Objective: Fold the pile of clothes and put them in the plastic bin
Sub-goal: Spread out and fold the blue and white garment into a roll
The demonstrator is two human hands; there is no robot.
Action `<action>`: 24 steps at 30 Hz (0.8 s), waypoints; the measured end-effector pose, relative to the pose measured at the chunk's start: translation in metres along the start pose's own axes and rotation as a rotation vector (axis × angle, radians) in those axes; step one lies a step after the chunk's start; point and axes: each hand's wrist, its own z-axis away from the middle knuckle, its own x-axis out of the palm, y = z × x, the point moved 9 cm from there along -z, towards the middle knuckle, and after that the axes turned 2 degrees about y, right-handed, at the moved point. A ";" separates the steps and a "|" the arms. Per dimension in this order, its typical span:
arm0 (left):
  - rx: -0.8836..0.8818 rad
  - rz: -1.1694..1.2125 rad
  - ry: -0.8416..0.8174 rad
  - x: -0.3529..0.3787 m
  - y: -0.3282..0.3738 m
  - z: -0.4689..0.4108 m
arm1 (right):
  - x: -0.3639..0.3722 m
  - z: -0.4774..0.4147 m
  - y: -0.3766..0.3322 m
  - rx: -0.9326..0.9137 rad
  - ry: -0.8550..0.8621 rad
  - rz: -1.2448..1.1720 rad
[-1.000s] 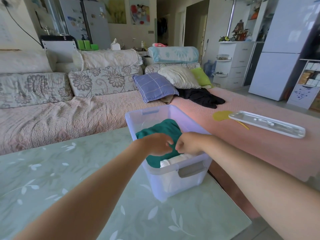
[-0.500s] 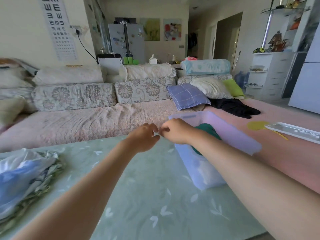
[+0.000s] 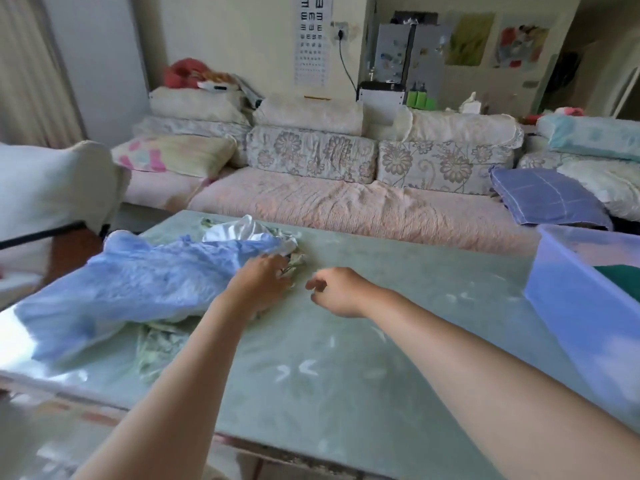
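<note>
A loose pile of clothes lies on the left of the table: a light blue garment (image 3: 131, 289) on top, a white piece (image 3: 242, 230) behind it and a green patterned cloth (image 3: 162, 344) underneath. My left hand (image 3: 263, 282) rests on the pile's right edge, fingers spread on the fabric; a grip cannot be made out. My right hand (image 3: 332, 289) hovers just right of it, fingers loosely curled and holding nothing. The clear plastic bin (image 3: 581, 320) stands at the table's right edge with a folded dark green garment (image 3: 623, 278) inside.
The pale green table (image 3: 363, 358) with a leaf pattern stretches between pile and bin. Behind it runs a long sofa (image 3: 346, 202) with floral cushions and a blue checked pillow (image 3: 543, 195). A white-draped chair (image 3: 52, 185) stands at the left.
The view has swung left from the bin to the pile. Both hands left the bin and moved left across the table; my left hand now touches the clothes.
</note>
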 end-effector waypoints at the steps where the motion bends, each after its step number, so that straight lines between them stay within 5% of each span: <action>1: -0.044 -0.027 0.050 -0.005 -0.028 0.004 | 0.016 -0.012 -0.015 -0.023 -0.011 0.016; 7: -0.227 -0.129 0.018 -0.012 -0.154 0.012 | 0.084 -0.079 -0.091 -0.150 -0.012 0.098; 14: -0.289 -0.209 -0.002 0.000 -0.200 0.022 | 0.136 -0.139 -0.123 -0.137 -0.037 0.348; 21: -0.216 0.026 0.307 -0.035 -0.190 0.018 | 0.100 -0.139 -0.127 -0.216 0.289 -0.011; 24: -0.094 0.067 0.305 -0.043 -0.161 0.011 | 0.059 -0.121 -0.118 -0.290 0.476 -0.066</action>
